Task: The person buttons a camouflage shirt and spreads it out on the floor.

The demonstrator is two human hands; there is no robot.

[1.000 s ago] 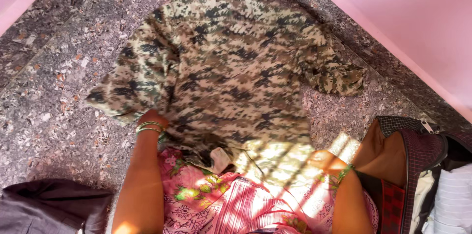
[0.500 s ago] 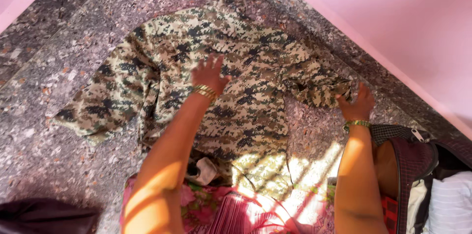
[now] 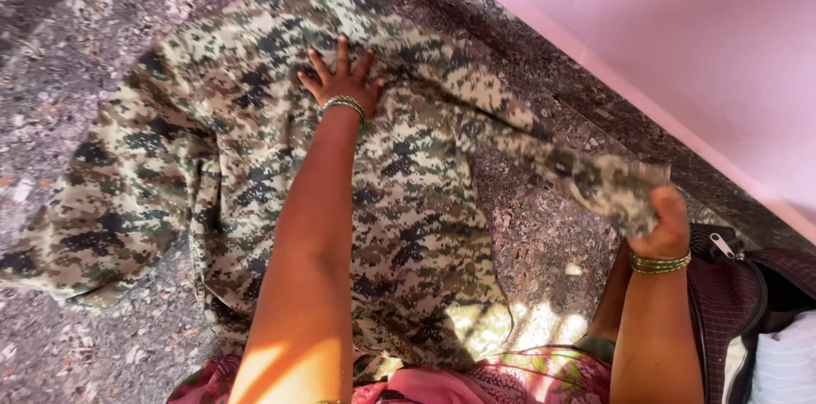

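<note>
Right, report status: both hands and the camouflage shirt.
Left hand flat, fingers spread, on green-and-tan camouflage shirt spread on speckled stone floor. Right hand grips shirt's sleeve end, lifted. Dark checked bag beside right wrist.

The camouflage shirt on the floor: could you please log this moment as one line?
left hand: flat on camouflage shirt | right hand: gripping sleeve end, lifted | shirt: spread on speckled floor | open bag: at right

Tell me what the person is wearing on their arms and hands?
Both arms are bare, with no sleeves showing. The left hand has a small stack of thin bangles at the wrist, gold and green. The right hand wears a similar stack of thin gold-coloured bangles at its wrist. No gloves or watch can be seen; rings are too small to tell.
</note>
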